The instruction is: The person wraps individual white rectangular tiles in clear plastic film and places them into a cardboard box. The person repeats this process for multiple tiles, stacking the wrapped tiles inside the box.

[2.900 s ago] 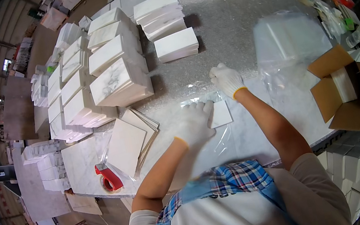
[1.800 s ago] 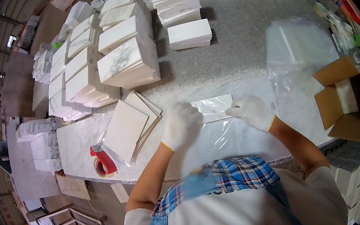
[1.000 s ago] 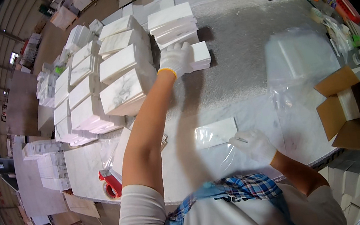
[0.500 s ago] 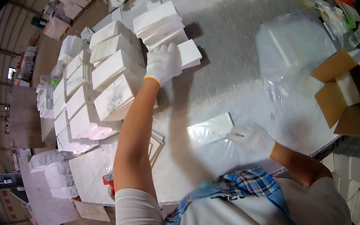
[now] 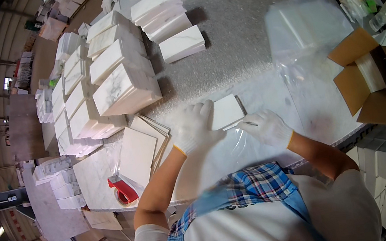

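Observation:
My left hand (image 5: 195, 127), in a white knitted glove, grips the left end of a white marble tile (image 5: 226, 111) just in front of me. A thin dark edge shows along the tile's right end. Close to the tile's near right corner, my gloved right hand (image 5: 269, 129) is closed around a slim dark stick-like thing (image 5: 250, 123), too small to name surely. Clear plastic film (image 5: 240, 146) lies under and in front of the tile. Beyond my left hand, a short stack of marble tiles (image 5: 182, 44) sits on the grey tabletop.
Marble tile stacks (image 5: 122, 86) stand at left. Cardboard sheets (image 5: 137, 152) and a red tape dispenser (image 5: 123, 191) lie near my left forearm. Clear plastic bags (image 5: 307, 31) and an open cardboard box (image 5: 370, 77) are at right. A co-worker's gloved hand (image 5: 108, 0) shows at the far edge.
My left hand has come back from the far tile stack to the space in front of me, with a tile. My right hand stays near the plastic, slightly higher in view.

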A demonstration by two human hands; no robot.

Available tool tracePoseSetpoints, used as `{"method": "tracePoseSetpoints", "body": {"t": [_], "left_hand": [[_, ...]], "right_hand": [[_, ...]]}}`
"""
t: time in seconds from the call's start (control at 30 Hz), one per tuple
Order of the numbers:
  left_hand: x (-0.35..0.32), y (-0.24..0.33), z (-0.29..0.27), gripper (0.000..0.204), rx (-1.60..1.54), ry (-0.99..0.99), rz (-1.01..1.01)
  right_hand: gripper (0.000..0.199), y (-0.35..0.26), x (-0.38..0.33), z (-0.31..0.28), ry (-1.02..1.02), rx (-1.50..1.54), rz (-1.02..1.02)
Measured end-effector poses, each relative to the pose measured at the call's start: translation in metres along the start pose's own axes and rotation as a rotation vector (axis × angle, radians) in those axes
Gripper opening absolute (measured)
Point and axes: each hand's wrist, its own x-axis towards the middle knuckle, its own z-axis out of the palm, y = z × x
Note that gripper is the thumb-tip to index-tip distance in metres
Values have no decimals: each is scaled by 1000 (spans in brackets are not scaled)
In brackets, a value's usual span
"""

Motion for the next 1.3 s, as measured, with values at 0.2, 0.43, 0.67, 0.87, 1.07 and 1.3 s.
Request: {"method": "tracePoseSetpoints", "body": {"t": [0.2,0.43,0.67,0.87,1.07,1.3], "left_hand": [[-7,1,12,90,-63,-46,-48],[-7,15,3,78,30,-92,-20],[13,28,-7,90,189,-290,-20],[10,15,5,92,73,-243,-35],[2,18,1,85,54,-131,-33],[3,9,-4,84,84,-70,67]], "right_hand": [[28,-9,-14,-3,-15,-43,7],[33,-32,-30,-11,-96,90,546],[47,-53,-13,-16,-249,216,857],[49,-50,-16,-10,-178,248,915],[65,-48,-10,1,31,558,974],[53,-26,16,29,-222,917,1171]]}}
